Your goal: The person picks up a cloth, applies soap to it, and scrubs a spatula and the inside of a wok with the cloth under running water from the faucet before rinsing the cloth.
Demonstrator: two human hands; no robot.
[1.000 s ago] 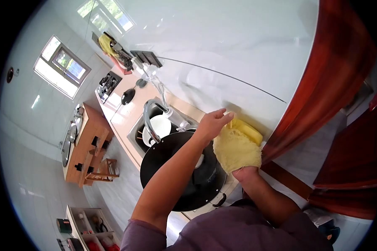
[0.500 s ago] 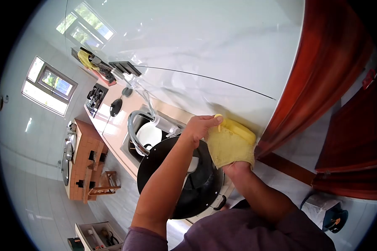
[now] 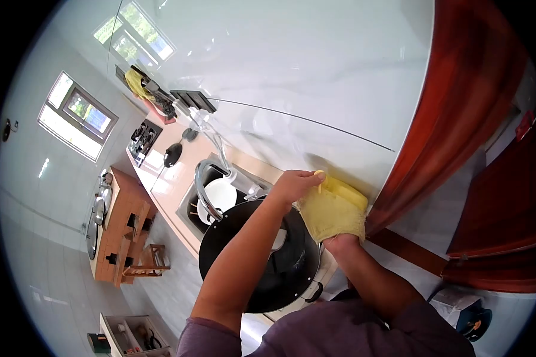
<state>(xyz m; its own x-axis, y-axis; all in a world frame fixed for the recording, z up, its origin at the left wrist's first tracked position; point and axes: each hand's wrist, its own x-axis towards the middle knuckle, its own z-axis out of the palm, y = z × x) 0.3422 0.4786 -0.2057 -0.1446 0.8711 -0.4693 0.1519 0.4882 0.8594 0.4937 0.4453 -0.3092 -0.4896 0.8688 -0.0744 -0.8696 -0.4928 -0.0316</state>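
My right hand [image 3: 339, 239] goes into or behind a fuzzy yellow cloth mitt [image 3: 332, 219], which hides its fingers. Along the mitt's upper side lies a smooth, brighter yellow thing [image 3: 346, 193]; its kind I cannot make out. My left hand [image 3: 298, 185] is closed, its thumb and fingers pinching a small yellow loop or edge at the left end of the yellow things. Below my left forearm a large black wok [image 3: 232, 229] rests across the near end of the sink, with a pale patch or object inside, partly covered by the arm.
A curved chrome faucet [image 3: 201, 184] arches over the sink, where a white bowl [image 3: 219, 196] sits. Farther along the counter [image 3: 181, 146] are a black lid [image 3: 173, 155] and a stove [image 3: 144, 141]. Red curtains [image 3: 458, 119] hang at the right; a bin [image 3: 473, 321] stands below.
The whole view has shifted slightly, with counter and sink appearing farther right. Both hands and the yellow things sit slightly lower in view; the left hand keeps its pinch.
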